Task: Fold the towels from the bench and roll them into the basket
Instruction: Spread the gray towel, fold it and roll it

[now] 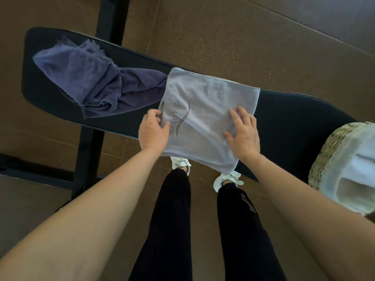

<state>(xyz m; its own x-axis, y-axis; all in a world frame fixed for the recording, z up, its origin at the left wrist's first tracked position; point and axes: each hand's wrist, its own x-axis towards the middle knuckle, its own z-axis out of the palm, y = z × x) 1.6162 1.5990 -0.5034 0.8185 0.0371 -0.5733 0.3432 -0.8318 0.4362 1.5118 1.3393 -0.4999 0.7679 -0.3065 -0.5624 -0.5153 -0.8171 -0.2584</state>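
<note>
1. The woven straw basket (324,155) sits at the far right, cut off by the picture's edge. Pale cloth (357,165) fills it and comes up over its rim. Whether that cloth is rolled cannot be told, nor whether the basket stands on the counter (294,122) or just beside it.
2. On the counter's left end lies a dark purple towel (91,82), crumpled and unfolded. Its bulk stays inside the padded edges, with bare black pad all round it. Its right tail runs up to the pale grey towel (203,102) and touches that towel's far left corner.
3. The black frame (87,151) of the counter crosses beneath this left end and runs out over the brown floor (243,37).
4. The left hand (154,131) is at the grey towel's left edge, beside the print "YOGA FITNESS". Its grip is clamped on that edge, thumb on top and fingers curled at the hem.
5. The grey towel lies folded and flat across the middle of the counter. Its far edge reaches the counter's far edge, and its near corner hangs over the near edge above white shoes (181,162).
6. The right hand (244,134) rests flat on the towel's right part, its grip apart with fingers spread, pressing the cloth.
7. Between the grey towel and the basket the counter shows a bare stretch of pad.
</note>
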